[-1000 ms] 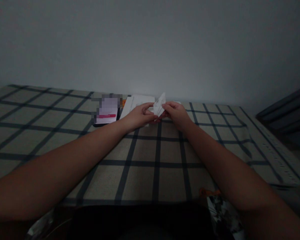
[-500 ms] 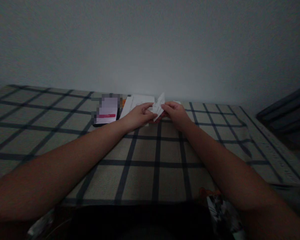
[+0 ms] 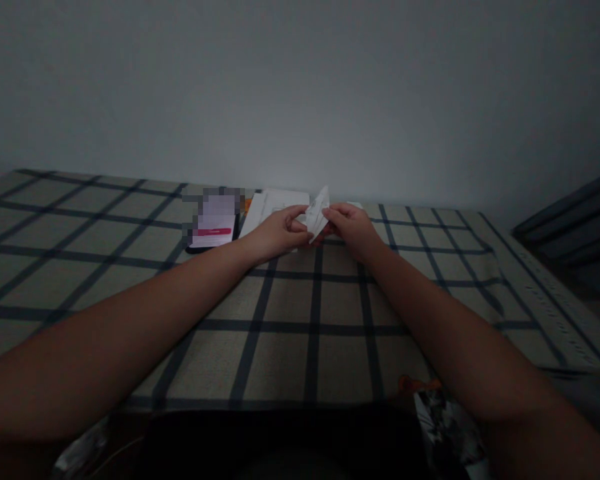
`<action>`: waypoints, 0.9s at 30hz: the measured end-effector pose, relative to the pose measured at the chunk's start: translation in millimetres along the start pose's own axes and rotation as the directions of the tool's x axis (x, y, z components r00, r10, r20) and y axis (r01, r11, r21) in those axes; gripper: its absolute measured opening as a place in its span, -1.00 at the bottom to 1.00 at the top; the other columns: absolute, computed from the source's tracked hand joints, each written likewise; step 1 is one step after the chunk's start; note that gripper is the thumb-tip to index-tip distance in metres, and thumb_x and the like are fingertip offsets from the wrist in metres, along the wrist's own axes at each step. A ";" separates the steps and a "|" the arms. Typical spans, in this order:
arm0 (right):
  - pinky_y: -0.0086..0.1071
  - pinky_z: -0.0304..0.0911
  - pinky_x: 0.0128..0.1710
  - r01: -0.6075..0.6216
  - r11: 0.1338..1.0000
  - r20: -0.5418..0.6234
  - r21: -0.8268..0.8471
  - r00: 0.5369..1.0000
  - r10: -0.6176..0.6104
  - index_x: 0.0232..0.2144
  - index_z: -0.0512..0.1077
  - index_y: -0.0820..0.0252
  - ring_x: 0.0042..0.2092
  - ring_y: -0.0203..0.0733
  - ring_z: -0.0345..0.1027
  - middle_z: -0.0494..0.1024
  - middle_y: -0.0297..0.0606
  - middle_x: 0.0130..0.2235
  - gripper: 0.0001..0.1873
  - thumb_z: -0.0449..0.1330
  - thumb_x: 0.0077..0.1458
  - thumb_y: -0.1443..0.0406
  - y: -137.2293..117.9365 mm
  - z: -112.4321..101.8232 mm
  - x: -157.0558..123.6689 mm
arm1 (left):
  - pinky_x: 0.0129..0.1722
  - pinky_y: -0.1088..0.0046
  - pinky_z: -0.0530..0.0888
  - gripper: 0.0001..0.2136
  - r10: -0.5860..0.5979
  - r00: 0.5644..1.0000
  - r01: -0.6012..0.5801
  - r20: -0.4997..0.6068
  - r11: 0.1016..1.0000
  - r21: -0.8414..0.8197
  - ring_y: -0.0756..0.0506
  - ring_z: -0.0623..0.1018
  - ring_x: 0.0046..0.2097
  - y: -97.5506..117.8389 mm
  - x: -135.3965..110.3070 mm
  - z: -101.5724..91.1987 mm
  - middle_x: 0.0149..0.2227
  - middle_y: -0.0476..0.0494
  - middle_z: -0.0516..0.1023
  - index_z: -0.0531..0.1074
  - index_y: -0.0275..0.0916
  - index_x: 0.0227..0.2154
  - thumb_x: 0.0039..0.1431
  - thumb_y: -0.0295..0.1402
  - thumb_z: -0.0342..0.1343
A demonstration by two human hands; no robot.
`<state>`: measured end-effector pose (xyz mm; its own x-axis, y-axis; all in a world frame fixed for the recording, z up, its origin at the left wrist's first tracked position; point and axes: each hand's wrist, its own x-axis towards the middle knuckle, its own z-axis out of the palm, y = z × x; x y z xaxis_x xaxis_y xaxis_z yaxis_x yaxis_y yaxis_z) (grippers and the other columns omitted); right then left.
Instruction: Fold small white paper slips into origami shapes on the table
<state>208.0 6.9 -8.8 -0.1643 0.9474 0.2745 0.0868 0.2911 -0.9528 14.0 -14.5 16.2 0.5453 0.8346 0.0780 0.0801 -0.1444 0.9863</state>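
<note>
A folded piece of white paper (image 3: 319, 211) with creases is held up between my two hands, above the far part of the table. My left hand (image 3: 279, 232) grips its left side with thumb and fingers. From the other side, my right hand (image 3: 351, 225) pinches the paper, its thumb on the near face. Some of the right fingers are hidden behind the paper. Beneath and behind my left hand lie white sheets (image 3: 285, 197), partly covered by that hand.
A phone with a lit, partly blurred screen (image 3: 213, 223) lies left of the sheets. An orange item (image 3: 248, 205) shows between them. The checked tablecloth (image 3: 285, 300) runs back to a grey wall (image 3: 300, 100). A shiny patterned packet (image 3: 447, 427) is at the lower right.
Almost nothing differs. Both hands keep their place, and the paper between them has shifted only very slightly.
</note>
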 end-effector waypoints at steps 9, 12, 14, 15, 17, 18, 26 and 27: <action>-0.44 0.31 -0.40 0.003 1.000 0.035 -0.024 0.999 -0.002 -0.42 0.49 0.22 -0.44 -0.32 0.37 0.49 -0.34 -0.48 -0.69 0.24 0.05 0.07 -6.7 -1.1 -2.6 | -0.33 0.52 0.44 -0.39 0.029 0.999 -0.027 0.026 0.996 -0.081 -0.05 0.59 -0.30 -9.2 2.8 -1.5 -0.27 -0.18 0.62 0.30 -0.30 0.13 -0.04 -0.42 0.29; -0.41 0.36 -0.33 -0.009 1.000 0.100 -0.019 0.995 0.011 -0.38 0.50 0.22 -0.40 -0.30 0.42 0.55 -0.30 -0.40 -0.68 0.26 0.05 0.06 -7.8 -0.5 -3.8 | -0.44 0.56 0.41 -0.61 -0.001 0.998 -0.006 -0.065 0.994 -0.107 0.01 0.54 -0.40 -8.5 3.1 -0.2 -0.34 -0.13 0.59 0.44 -0.32 -0.07 0.04 -0.29 0.27; -0.40 0.37 -0.31 -0.015 1.000 0.122 -0.020 0.992 0.017 -0.37 0.50 0.23 -0.38 -0.30 0.43 0.56 -0.29 -0.38 -0.68 0.26 0.05 0.07 -8.5 0.4 -4.7 | -0.49 0.60 0.38 -0.74 -0.031 0.992 0.014 -0.121 0.990 -0.144 0.06 0.49 -0.45 -7.5 3.5 1.0 -0.39 -0.08 0.56 0.49 -0.31 -0.21 0.07 -0.27 0.25; -0.41 0.37 -0.31 -0.016 1.000 0.121 -0.020 0.992 0.018 -0.37 0.50 0.23 -0.38 -0.30 0.42 0.57 -0.29 -0.39 -0.69 0.26 0.05 0.07 -8.8 0.9 -5.0 | -0.50 0.62 0.38 -0.79 -0.044 0.988 0.020 -0.147 0.987 -0.162 0.08 0.47 -0.47 -6.9 3.7 1.6 -0.41 -0.06 0.55 0.50 -0.31 -0.27 0.08 -0.30 0.25; -0.42 0.36 -0.32 -0.011 1.000 0.115 -0.022 0.993 0.013 -0.39 0.49 0.23 -0.38 -0.31 0.42 0.56 -0.30 -0.40 -0.69 0.27 0.05 0.07 -9.3 1.6 -5.4 | -0.50 0.64 0.38 -0.88 -0.071 0.980 0.036 -0.187 0.982 -0.186 0.10 0.46 -0.49 -5.6 4.2 2.3 -0.44 -0.03 0.53 0.49 -0.31 -0.37 0.07 -0.37 0.25; -0.43 0.35 -0.33 -0.006 1.000 0.116 -0.021 0.993 0.009 -0.39 0.49 0.23 -0.39 -0.32 0.41 0.56 -0.30 -0.40 -0.69 0.27 0.05 0.07 -9.4 1.7 -5.5 | -0.50 0.64 0.38 -0.91 -0.084 0.976 0.044 -0.203 0.980 -0.194 0.10 0.45 -0.50 -5.0 4.3 2.5 -0.47 -0.02 0.53 0.48 -0.31 -0.41 0.06 -0.39 0.25; -0.45 0.34 -0.30 -0.056 0.998 0.201 0.040 0.978 0.047 -0.32 0.52 0.23 -0.36 -0.35 0.38 0.56 -0.30 -0.34 -0.68 0.28 0.05 0.07 -11.1 0.2 -6.2 | -0.55 0.67 0.36 -0.92 -0.118 0.962 0.070 -0.246 0.978 -0.197 0.11 0.42 -0.56 -3.0 3.9 3.6 -0.56 0.00 0.48 0.46 -0.31 -0.48 0.09 -0.44 0.21; -0.45 0.34 -0.30 -0.055 0.998 0.210 0.034 0.976 0.047 -0.32 0.52 0.23 -0.36 -0.35 0.38 0.56 -0.31 -0.34 -0.68 0.28 0.05 0.07 -12.2 0.2 -6.7 | -0.56 0.67 0.35 -0.92 -0.119 0.962 0.073 -0.245 0.979 -0.189 0.11 0.42 -0.56 -3.1 3.8 3.7 -0.56 0.00 0.48 0.46 -0.31 -0.48 0.09 -0.44 0.21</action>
<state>207.8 -3.0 1.0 -0.3632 0.9108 0.1962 0.0622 0.2338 -0.9703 19.0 -12.8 12.8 0.3104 0.9506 -0.0070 -0.0393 0.0202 0.9990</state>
